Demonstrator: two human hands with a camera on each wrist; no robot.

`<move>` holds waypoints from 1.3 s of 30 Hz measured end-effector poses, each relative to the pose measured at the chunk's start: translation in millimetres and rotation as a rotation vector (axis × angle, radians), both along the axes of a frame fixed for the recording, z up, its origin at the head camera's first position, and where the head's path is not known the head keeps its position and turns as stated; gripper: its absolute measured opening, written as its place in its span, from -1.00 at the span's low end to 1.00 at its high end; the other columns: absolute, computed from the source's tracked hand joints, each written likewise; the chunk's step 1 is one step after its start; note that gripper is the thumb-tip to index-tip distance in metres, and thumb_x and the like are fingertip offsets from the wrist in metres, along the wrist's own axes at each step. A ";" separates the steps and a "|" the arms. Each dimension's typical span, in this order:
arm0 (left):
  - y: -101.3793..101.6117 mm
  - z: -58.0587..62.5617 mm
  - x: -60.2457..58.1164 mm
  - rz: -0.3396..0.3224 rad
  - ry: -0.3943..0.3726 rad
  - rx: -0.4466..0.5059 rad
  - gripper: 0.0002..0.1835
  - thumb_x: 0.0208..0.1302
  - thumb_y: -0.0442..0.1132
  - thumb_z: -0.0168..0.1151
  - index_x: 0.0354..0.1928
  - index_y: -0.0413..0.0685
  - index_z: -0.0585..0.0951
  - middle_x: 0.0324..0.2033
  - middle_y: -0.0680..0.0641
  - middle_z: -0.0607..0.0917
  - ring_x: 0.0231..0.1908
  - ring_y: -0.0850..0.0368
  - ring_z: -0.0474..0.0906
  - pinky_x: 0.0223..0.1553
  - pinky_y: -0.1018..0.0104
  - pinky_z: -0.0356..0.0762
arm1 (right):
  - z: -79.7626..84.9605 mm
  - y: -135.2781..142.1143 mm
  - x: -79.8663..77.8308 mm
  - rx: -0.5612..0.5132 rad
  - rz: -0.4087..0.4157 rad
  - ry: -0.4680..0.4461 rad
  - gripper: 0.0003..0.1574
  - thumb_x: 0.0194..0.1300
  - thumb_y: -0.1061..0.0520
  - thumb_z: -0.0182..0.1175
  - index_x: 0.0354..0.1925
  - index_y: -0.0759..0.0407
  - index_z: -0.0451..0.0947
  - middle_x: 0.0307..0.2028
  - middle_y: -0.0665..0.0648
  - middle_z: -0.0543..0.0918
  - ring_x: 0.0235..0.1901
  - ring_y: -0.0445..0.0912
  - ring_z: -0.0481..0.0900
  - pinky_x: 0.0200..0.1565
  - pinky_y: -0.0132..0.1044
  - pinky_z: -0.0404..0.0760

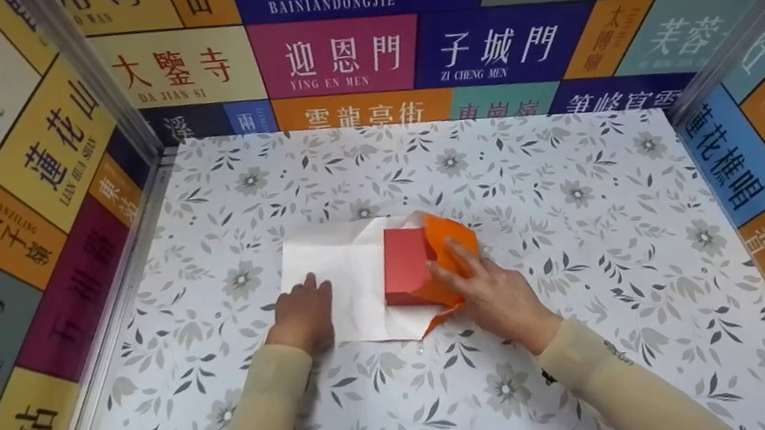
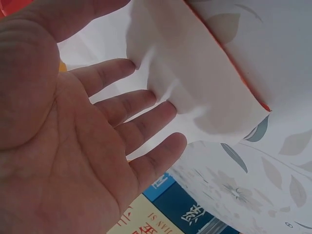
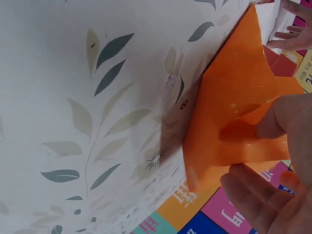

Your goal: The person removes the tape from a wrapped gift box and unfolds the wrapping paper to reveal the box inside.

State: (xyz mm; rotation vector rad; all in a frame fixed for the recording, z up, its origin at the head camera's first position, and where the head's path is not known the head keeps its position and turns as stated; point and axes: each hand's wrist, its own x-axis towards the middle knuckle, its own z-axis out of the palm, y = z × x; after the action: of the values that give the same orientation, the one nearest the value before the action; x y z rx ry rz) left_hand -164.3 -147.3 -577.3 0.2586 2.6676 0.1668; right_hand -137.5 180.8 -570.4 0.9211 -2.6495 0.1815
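Note:
A red box (image 1: pixel 404 261) lies on a sheet of paper that is white (image 1: pixel 354 280) on the inside and orange (image 1: pixel 459 230) on the outside. The sheet's right end is folded up against the box. My left hand (image 1: pixel 302 314) rests on the flat left end, its fingers (image 2: pixel 141 129) spread and fairly straight, fingertips on the white face. With my right hand (image 1: pixel 501 296) I press the raised orange flap toward the box's right side. In the right wrist view, one digit dents the orange surface while other fingers (image 3: pixel 256 195) lie at the flap's edge.
The paper lies on a table (image 1: pixel 382 412) covered in white floral sheeting. Panels with coloured street-name signs (image 1: pixel 336 55) enclose the back and both sides. Metal frame rails (image 1: pixel 131 306) run along the table's left edge and up the corners.

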 end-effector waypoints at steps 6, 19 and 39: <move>-0.7 0.7 -0.5 -0.010 0.009 0.013 -0.28 0.24 -0.26 0.20 0.46 -0.20 0.31 0.44 -0.37 0.21 0.37 -0.36 0.19 0.31 -0.30 0.16 | 9.6 6.0 -3.1 -0.083 0.043 0.108 -0.41 0.18 -0.02 0.38 0.15 0.13 0.57 0.32 0.18 0.45 -0.07 0.15 0.56 -0.42 -0.11 0.62; -1.8 1.3 1.9 -0.040 0.051 0.001 -0.29 0.22 -0.25 0.22 0.43 -0.21 0.34 0.41 -0.38 0.26 0.32 -0.36 0.29 0.23 -0.30 0.28 | 42.3 35.0 -8.0 -0.166 -0.074 0.193 -0.45 0.33 -0.09 0.23 -0.67 0.22 0.64 -0.58 0.16 0.66 -0.34 0.13 0.52 -0.20 0.03 0.53; -1.6 2.7 1.6 -0.006 0.024 0.031 -0.23 0.15 -0.26 0.28 0.45 -0.22 0.32 0.43 -0.37 0.23 0.35 -0.36 0.23 0.27 -0.30 0.21 | 83.5 69.1 -0.5 0.174 -0.275 -0.235 -0.55 -0.36 -0.05 0.59 -0.51 0.20 0.68 -0.57 0.11 0.65 -0.35 0.19 0.50 -0.01 0.16 0.40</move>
State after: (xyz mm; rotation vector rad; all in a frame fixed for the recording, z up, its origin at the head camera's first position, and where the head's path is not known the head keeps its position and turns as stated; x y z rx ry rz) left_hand -162.8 -148.9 -574.7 0.2803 2.6892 0.2047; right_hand -138.0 249.9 -486.9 0.6047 -3.0150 -0.0088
